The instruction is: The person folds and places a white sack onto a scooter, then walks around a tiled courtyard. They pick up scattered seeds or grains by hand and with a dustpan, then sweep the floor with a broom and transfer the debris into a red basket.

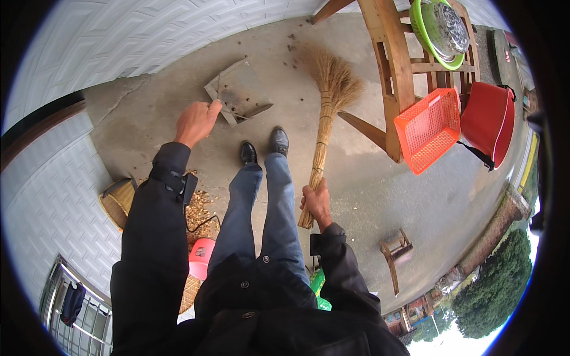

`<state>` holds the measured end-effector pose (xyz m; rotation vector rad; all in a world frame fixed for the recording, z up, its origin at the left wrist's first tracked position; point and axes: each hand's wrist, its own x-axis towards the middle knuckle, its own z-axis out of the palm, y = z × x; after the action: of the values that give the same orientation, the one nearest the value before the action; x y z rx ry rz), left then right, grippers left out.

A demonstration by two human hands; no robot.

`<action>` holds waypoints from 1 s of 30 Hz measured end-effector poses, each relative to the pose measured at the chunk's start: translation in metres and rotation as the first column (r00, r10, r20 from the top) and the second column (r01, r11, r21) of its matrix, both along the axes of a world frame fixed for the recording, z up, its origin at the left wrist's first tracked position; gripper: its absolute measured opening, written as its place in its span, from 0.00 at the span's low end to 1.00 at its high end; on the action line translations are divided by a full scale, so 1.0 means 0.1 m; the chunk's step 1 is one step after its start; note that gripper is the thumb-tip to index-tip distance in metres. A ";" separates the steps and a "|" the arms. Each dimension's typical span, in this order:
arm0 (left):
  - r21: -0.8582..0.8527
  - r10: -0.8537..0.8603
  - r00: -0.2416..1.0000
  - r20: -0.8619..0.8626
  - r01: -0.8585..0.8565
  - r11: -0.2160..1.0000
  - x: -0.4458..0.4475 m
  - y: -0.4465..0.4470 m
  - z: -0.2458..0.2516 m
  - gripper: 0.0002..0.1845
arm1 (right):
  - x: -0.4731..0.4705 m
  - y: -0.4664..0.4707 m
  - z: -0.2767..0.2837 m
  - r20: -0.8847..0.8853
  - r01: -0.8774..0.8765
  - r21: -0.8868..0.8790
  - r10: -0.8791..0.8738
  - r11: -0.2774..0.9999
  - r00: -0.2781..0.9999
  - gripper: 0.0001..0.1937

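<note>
My left hand (198, 122) is closed around the thin wire handle of a metal dustpan (247, 86). Several small dark round bits lie on the pan, which is on or just above the concrete floor; I cannot tell which. In my right hand (318, 202) is the lower end of the handle of a straw broom (326, 107). Its bristles (331, 73) fan out over the floor to the right of the dustpan and are slightly blurred. More dark bits (291, 46) are scattered on the floor near the bristles and towards the wall.
A wooden rack (389, 75) stands at the right, with a green basin (423, 26), an orange plastic basket (427, 131) and a red bucket (487, 124) on or beside it. A small wooden stool (394, 256) stands lower right. Brown chips (200, 211) and a pink bucket (202, 258) are left of my legs.
</note>
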<state>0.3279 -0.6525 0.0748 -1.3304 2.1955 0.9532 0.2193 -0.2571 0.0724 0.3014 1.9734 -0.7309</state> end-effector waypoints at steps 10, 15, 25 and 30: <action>-0.010 -0.058 0.993 -0.107 0.057 0.998 -0.18 0.02 -0.05 0.35 | -0.51 -0.17 -0.44 -0.089 -0.013 0.019 0.014 1.000 0.996 0.15; -0.025 -0.050 0.987 -0.154 0.047 0.999 -0.38 0.14 -0.20 0.36 | 0.03 0.00 -0.39 -0.042 -0.158 0.078 0.161 0.984 0.986 0.21; -0.069 -0.057 0.968 -0.243 0.042 0.997 -0.23 0.25 -0.30 0.31 | 0.41 0.54 0.78 0.192 -0.351 0.067 0.334 0.934 0.923 0.18; -0.091 -0.034 0.964 -0.262 0.011 0.996 -0.07 0.29 -0.24 0.31 | 0.29 0.50 0.83 0.037 -0.358 0.091 0.356 0.929 0.934 0.18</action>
<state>0.3210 -0.6233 0.0513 -1.2764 2.4723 1.0900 0.2480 -0.2073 0.1554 0.0022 1.9750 -0.3963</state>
